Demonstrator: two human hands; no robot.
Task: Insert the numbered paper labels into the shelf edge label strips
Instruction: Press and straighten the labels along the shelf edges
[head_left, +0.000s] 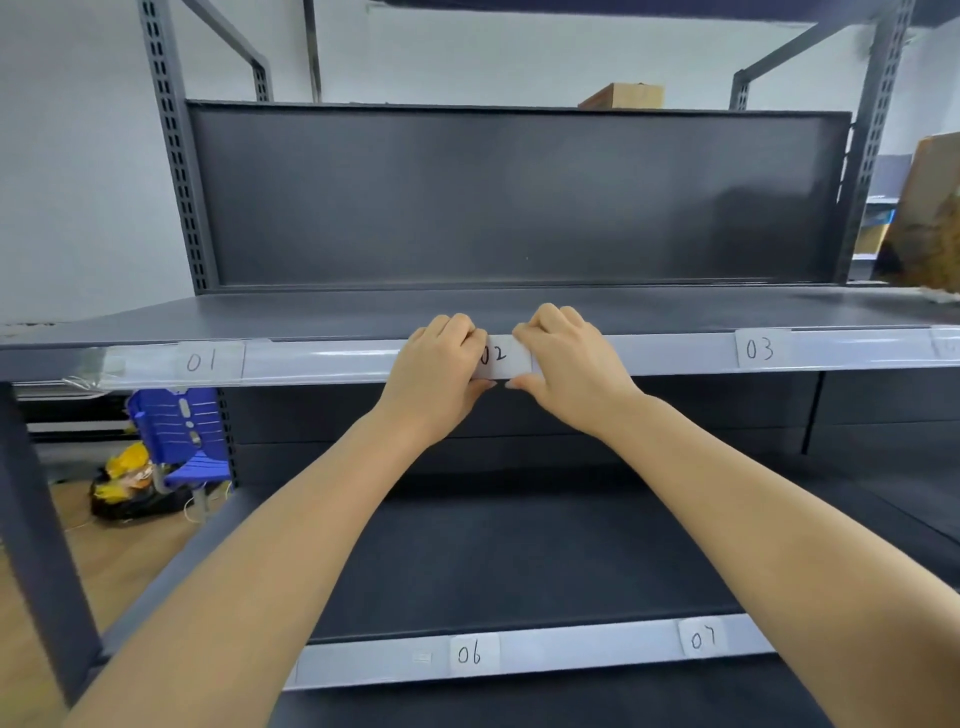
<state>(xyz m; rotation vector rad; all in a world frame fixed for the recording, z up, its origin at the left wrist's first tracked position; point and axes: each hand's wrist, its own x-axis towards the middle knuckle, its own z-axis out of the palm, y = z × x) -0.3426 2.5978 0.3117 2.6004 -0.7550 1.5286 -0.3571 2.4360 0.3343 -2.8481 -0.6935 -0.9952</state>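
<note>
Label 02 (500, 357) is being seated in the upper strip (332, 359), between 01 (201, 360) and 03 (759, 349), pinched at either end by the curled fingers of the left hand (436, 370) and right hand (563, 364); pressing its edges fully under the strip's lips appears called for next.

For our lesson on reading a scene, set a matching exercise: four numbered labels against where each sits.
Labels:
1. label 01
2. label 02
3. label 03
4. label 06

Places:
A. lower strip
B. upper strip, right
C. between the two hands
D. upper strip, left

Pairs: 1-D, 2-C, 3-B, 4-A
</note>
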